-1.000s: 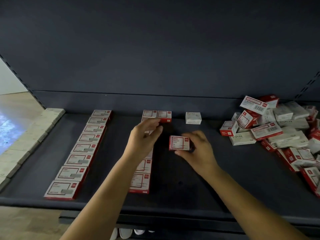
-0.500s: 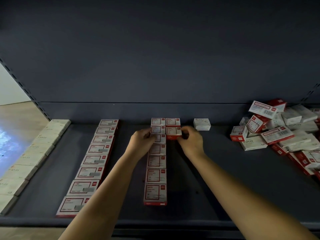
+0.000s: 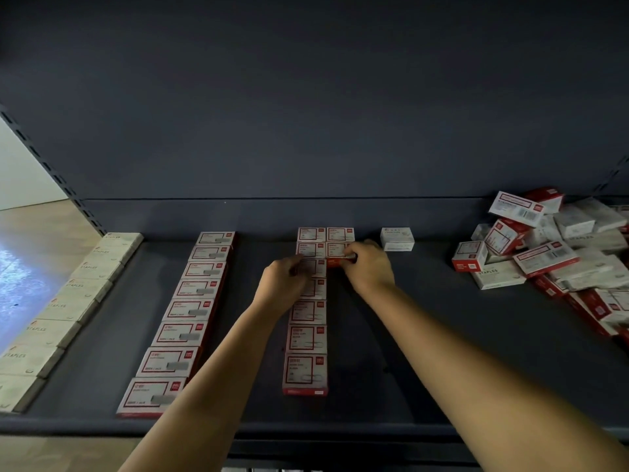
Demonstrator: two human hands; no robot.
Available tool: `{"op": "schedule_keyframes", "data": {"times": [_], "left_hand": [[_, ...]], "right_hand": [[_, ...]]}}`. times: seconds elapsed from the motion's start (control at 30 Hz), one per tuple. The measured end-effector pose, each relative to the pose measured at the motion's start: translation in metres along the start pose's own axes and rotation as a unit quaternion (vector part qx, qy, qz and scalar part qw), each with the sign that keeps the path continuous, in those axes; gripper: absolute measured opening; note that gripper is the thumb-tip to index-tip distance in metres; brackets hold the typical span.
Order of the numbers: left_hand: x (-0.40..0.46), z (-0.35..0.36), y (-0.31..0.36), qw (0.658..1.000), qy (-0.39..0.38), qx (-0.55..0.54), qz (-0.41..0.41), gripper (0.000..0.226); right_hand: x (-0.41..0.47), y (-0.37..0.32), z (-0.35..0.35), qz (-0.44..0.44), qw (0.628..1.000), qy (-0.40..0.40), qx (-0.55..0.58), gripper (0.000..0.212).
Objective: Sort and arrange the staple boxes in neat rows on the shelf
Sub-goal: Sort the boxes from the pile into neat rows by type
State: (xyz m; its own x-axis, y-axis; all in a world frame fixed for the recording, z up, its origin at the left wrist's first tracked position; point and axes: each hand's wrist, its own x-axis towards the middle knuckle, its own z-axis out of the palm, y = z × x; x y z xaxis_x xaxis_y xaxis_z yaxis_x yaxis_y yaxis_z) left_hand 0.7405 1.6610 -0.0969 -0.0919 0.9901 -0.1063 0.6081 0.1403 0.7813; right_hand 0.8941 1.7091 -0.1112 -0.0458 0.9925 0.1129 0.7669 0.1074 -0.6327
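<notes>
On the dark shelf [image 3: 425, 335] run three rows of staple boxes: cream boxes [image 3: 58, 308] at the far left, larger red-and-white boxes [image 3: 190, 310] beside them, and small red-and-white boxes [image 3: 308, 338] in the middle. My right hand [image 3: 366, 267] pinches a small red-and-white box [image 3: 337, 251] set second from the back in a short second column next to the middle row. My left hand [image 3: 282, 281] rests with curled fingers on the middle row's left side, touching the boxes there. A lone white box [image 3: 397, 238] stands at the back.
A loose heap of mixed red and white staple boxes [image 3: 551, 257] fills the shelf's right end. The shelf's back wall [image 3: 306, 114] rises close behind the rows. A pale floor [image 3: 30, 253] shows past the left edge.
My right hand carried the small box from the shelf's middle to the back and set it beside the middle row. My left hand moved back alongside it. The camera moved closer.
</notes>
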Motion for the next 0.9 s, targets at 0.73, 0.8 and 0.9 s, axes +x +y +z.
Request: {"op": "schedule_keyframes", "data": {"times": [0.73,0.8,0.9], "left_hand": [[-0.045,0.115,0.126,0.917,-0.039,0.312,0.247,0.057],[-0.037,0.128,0.139,0.917,-0.044,0.306,0.251,0.056],[-0.026,0.146,0.15,0.925,-0.032,0.287,0.248,0.053]], "right_hand": [[-0.068,0.133,-0.114,-0.163,0.975,0.126,-0.083,0.041],[-0.059,0.142,-0.127,-0.178,0.971,0.135,-0.085,0.041],[-0.041,0.155,-0.138,-0.177,0.972,0.104,-0.114,0.041]]}}
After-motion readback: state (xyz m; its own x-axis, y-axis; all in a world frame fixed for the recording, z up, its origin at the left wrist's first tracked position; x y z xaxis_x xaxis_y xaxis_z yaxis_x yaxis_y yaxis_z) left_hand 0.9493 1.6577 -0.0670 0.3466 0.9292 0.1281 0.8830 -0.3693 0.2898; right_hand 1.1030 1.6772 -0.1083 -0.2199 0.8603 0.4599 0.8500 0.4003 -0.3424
